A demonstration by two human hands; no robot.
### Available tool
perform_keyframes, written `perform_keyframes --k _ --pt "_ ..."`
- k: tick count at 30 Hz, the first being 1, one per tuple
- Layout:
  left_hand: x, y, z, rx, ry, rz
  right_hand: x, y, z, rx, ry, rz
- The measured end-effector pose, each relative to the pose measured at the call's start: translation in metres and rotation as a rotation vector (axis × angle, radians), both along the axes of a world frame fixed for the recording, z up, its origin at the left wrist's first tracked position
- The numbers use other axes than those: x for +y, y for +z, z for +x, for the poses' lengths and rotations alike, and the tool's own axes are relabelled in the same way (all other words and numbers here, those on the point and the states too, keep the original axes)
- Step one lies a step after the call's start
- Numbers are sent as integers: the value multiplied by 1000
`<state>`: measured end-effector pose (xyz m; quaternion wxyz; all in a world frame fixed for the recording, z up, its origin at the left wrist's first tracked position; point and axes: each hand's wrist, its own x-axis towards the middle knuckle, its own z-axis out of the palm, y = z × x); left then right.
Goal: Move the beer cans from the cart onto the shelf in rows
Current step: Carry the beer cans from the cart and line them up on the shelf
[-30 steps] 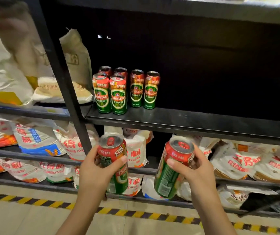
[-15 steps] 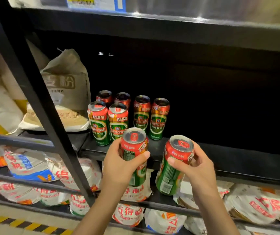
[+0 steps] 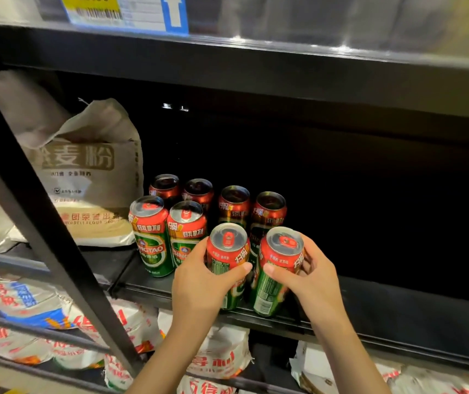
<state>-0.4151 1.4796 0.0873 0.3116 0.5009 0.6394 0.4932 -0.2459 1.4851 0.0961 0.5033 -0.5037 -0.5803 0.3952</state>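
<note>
Faced a black shelf (image 3: pixel 398 297) under a price label (image 3: pixel 125 9), with a flour sack (image 3: pixel 91 177) at its left end and flour bags (image 3: pixel 219 356) piled on the tier below. Showed no cart anywhere.

Held six standing cans (image 3: pixel 168 237) on that shelf: four along the back, two ahead of them on the left, close together and upright.

Brought in the left hand (image 3: pixel 199 282), fingers and thumb curled round the left can (image 3: pixel 227 265), and the right hand (image 3: pixel 315 277), wrapped likewise round the right can (image 3: pixel 280 268). Carried both cans side by side, nearly touching, at the shelf's front lip, directly before the two right-hand back cans. Leaned the right can slightly leftward at its base; kept the left can closer to upright. Could not tell whether either base already rested on the shelf.

Looked like the placing step: filling the two open spots to finish the front row. Called next, probably, for setting both bases flat, sliding them back level with the two front cans, straightening the right can, then loosening both grips without nudging neighbours. Risked toppling off the lip if released tilted.
</note>
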Motion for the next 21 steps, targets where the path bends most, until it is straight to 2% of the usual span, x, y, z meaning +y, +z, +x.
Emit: perform_keyframes --k 7,15,21 --pt "11 -3 5 92 34 36 22 -5 1 -13 -2 -24" --pt "15 -8 6 98 36 101 34 -12 2 40 -37 -73" --pt "14 -17 6 105 12 135 34 -16 -3 7 1 -51"
